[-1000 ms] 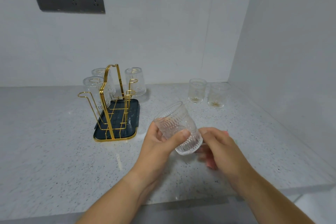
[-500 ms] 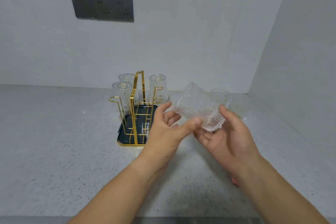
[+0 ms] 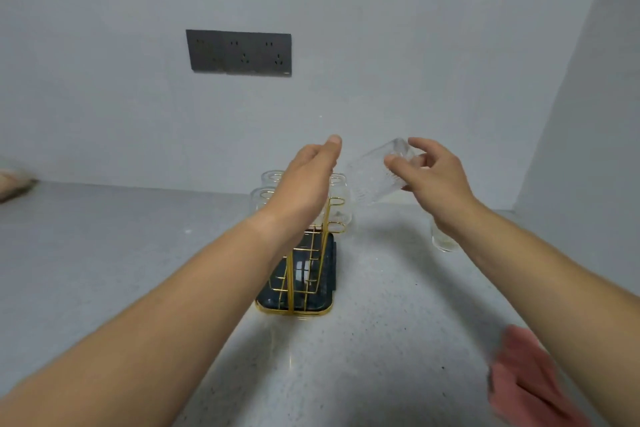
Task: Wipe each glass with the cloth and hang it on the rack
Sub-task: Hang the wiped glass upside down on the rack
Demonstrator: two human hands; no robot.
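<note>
Ribbed clear glass (image 3: 375,173), tilted, lifted higher than half a second ago, above gold wire rack (image 3: 318,253). Pinched at upper end by right hand (image 3: 429,173) only. Left hand (image 3: 304,180) let go since then, fingers straight, just beside. Clear glasses (image 3: 273,180) upside down on rack. Pink cloth (image 3: 526,381) crumpled on speckled counter (image 3: 138,253).
</note>
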